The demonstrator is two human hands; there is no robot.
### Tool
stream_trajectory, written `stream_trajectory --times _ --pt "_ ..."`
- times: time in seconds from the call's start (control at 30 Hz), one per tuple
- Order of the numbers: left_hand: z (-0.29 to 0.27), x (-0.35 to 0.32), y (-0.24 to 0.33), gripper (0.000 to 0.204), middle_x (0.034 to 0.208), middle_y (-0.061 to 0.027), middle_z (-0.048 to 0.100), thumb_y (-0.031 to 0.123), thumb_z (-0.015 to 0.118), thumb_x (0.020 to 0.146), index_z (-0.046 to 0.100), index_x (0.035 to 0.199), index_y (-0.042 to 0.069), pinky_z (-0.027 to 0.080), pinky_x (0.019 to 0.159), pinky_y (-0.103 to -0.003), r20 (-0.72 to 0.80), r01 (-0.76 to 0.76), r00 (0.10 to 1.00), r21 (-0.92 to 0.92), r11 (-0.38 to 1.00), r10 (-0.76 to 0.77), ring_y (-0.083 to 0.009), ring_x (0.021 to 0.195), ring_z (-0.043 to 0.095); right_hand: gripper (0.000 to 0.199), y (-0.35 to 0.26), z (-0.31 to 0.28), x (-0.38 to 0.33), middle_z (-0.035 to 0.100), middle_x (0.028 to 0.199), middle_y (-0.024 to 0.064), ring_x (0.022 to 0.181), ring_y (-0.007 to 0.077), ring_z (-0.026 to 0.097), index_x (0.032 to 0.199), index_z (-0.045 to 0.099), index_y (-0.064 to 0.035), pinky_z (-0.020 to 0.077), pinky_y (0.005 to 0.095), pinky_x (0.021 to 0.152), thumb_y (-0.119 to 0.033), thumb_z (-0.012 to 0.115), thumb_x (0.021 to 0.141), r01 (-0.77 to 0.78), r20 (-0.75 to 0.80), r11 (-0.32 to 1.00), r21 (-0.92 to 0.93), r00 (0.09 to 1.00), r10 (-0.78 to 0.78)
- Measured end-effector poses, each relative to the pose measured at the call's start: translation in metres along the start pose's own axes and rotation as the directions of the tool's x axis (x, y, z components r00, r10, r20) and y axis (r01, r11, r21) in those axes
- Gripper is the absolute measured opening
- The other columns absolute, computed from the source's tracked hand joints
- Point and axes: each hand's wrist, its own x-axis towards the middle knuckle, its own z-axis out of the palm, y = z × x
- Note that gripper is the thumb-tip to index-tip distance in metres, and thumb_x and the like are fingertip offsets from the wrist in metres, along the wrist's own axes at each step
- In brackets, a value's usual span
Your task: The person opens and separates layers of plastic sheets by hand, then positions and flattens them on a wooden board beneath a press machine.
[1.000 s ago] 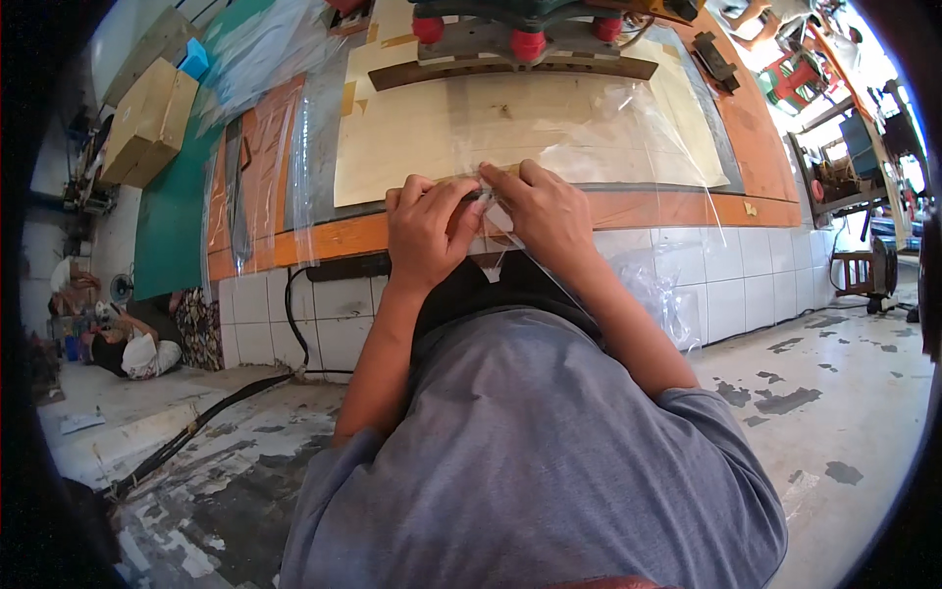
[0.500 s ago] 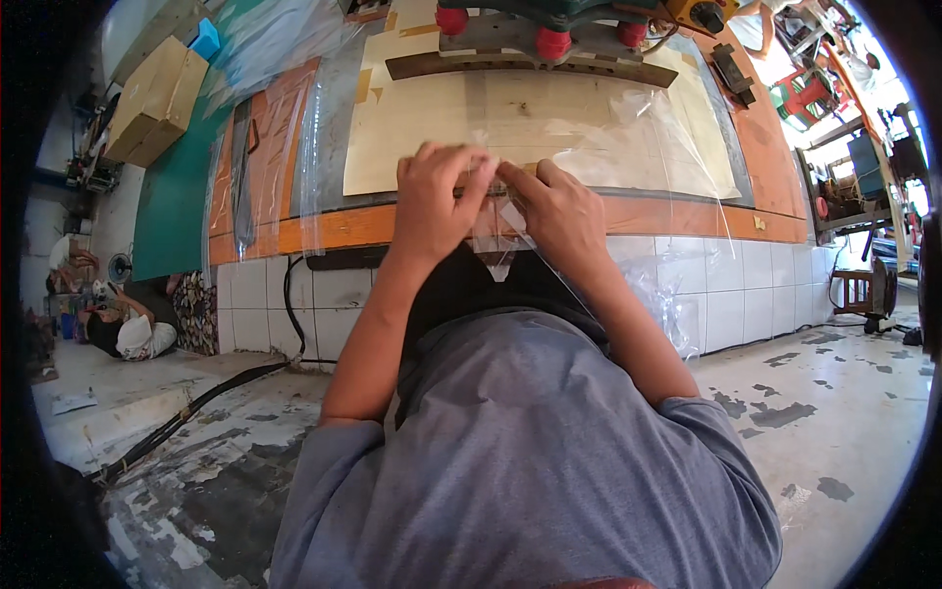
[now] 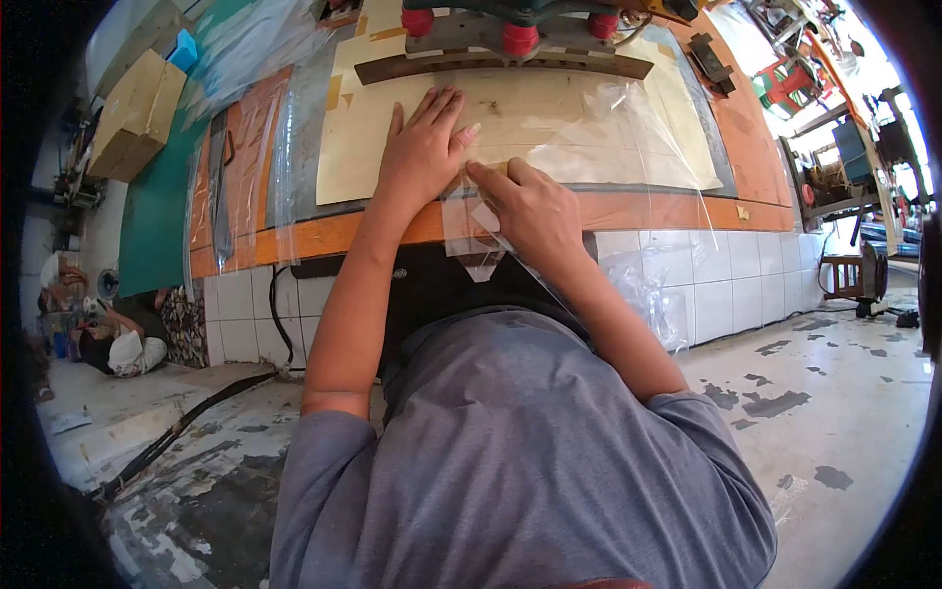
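Note:
My left hand (image 3: 420,152) lies flat, fingers stretched out, on a cream board (image 3: 353,157) covering the work surface. Just to its right, my right hand (image 3: 535,208) is closed, thumb and index finger pinched at the near edge of a clear plastic sheet (image 3: 628,147). That sheet spreads rightward over the board, wrinkled and shiny. Below the pinch, a clear plastic piece with a pointed end (image 3: 471,231) hangs over the table's front edge. Exactly what lies under the right fingertips is hidden.
A green machine with red knobs (image 3: 520,37) and a dark metal bar (image 3: 500,67) stands over the board's far side. More plastic film (image 3: 285,167) lies left on the orange table edge (image 3: 324,236). A cardboard box (image 3: 137,116) sits far left; a person (image 3: 132,348) is beyond.
My left hand has left the right hand's fingertips and come down flat on the board, farther forward. My right hand keeps its pinch. The view has shifted slightly.

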Motion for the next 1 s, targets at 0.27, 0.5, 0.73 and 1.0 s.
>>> stream_trajectory --times 0.27,0.5,0.73,1.0 --pt "0.000 0.001 0.003 0.058 0.158 -0.0114 0.052 0.044 0.052 0.106 0.054 0.150 0.006 0.028 0.123 -0.062 -0.027 -0.004 1.000 0.028 1.000 0.004 -0.0297 0.149 0.046 0.036 0.002 -0.001 -0.001 0.059 0.086 0.0058 0.075 0.0269 0.067 0.129 0.073 -0.0264 0.0538 0.0421 0.064 -0.024 0.070 0.093 0.014 -0.011 1.000 -0.017 1.000 -0.014" --pt "0.002 0.000 0.000 0.057 0.158 -0.0101 0.052 0.043 0.052 0.106 0.054 0.150 0.007 0.029 0.123 -0.061 -0.041 -0.017 0.999 0.023 1.000 0.018 -0.0296 0.149 0.046 0.036 0.001 -0.004 -0.001 0.060 0.087 0.0057 0.076 0.0282 0.067 0.129 0.073 -0.0262 0.0537 0.0429 0.065 -0.022 0.070 0.093 -0.002 0.010 1.000 -0.023 1.000 0.002" --pt "-0.001 -0.004 -0.001 0.059 0.160 -0.0224 0.045 0.040 0.060 0.104 0.052 0.151 0.006 0.028 0.125 -0.056 -0.076 0.036 0.996 -0.063 0.997 -0.041 -0.0390 0.151 0.039 0.035 0.021 -0.063 0.004 0.066 0.097 0.0155 0.083 0.0277 0.067 0.134 0.069 -0.0097 0.0548 0.0351 0.076 -0.009 0.062 0.100 -0.141 0.121 0.901 0.410 0.988 0.099" --pt "0.001 -0.002 -0.007 0.059 0.155 -0.0241 0.051 0.044 0.066 0.099 0.059 0.145 0.007 0.032 0.124 -0.052 -0.099 0.054 0.993 -0.067 0.996 -0.060 -0.0403 0.147 0.044 0.041 0.189 -0.101 0.055 0.075 0.105 0.0237 0.096 0.0383 0.074 0.121 0.074 -0.0015 0.0562 0.0451 0.089 -0.036 0.068 0.099 -0.398 -0.072 0.916 0.045 0.913 0.401"
